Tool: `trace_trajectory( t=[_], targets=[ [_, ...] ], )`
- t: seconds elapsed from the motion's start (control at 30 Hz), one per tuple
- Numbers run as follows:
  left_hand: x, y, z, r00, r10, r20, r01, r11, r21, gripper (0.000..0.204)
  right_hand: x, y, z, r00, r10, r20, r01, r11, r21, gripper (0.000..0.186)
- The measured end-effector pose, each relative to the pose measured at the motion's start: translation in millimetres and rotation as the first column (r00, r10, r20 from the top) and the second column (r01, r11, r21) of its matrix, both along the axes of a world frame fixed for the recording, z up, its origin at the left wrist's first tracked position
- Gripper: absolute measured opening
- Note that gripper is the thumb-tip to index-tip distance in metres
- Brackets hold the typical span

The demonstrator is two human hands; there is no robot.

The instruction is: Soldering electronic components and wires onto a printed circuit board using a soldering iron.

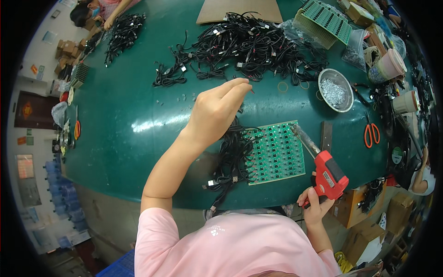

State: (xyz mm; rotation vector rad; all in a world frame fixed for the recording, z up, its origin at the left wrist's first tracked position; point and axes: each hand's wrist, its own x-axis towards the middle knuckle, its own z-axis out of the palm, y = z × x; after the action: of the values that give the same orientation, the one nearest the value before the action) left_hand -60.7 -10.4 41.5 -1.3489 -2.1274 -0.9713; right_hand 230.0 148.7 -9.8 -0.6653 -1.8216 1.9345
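My left hand (213, 110) is raised over the table with thumb and fingers pinched together on a black cable. A bit of red wire shows at the fingertips, and most of the cable is hidden by the hand. In my right hand (315, 206) is a red and black soldering gun (330, 177), its metal tip pointing at the upper right corner of a green circuit board panel (277, 152). The panel carries rows of small parts. Several black cables (230, 157) lie along its left edge, with thin red ends at the board.
Beyond my left hand spreads a heap of black USB cables (249, 44). To the right are a metal bowl of small silvery pieces (335, 90), a dark bar (326, 137) and orange-handled scissors (371, 131). Stacked green panels (323, 23) stand far right. Another person (108, 21) works far left.
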Motion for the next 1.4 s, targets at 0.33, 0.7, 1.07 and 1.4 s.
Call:
trace_trajectory(
  t=[0.33,0.7,1.07,1.4],
  targets=[
    [-4,-4,-22,0.986,0.046,-0.159,-0.054,0.997,-0.046,0.019,1,-2,2,1.000,-0.015,0.007,0.015,1.000,0.009,0.045],
    [-6,-5,-12,0.832,-0.087,0.548,0.010,0.990,0.141,0.015,5,-1,-4,1.000,0.011,0.007,-0.011,1.000,0.004,0.045],
    [-13,-9,-23,0.165,-0.347,0.923,0.013,0.937,0.349,0.015,2,-3,-1,1.000,0.002,-0.001,-0.002,1.000,-0.009,0.045],
    [-15,1,-47,0.048,-0.507,0.861,-0.270,0.823,0.500,0.014,1,-2,1,1.000,0.001,0.026,-0.001,1.000,-0.010,0.046]
  ],
)
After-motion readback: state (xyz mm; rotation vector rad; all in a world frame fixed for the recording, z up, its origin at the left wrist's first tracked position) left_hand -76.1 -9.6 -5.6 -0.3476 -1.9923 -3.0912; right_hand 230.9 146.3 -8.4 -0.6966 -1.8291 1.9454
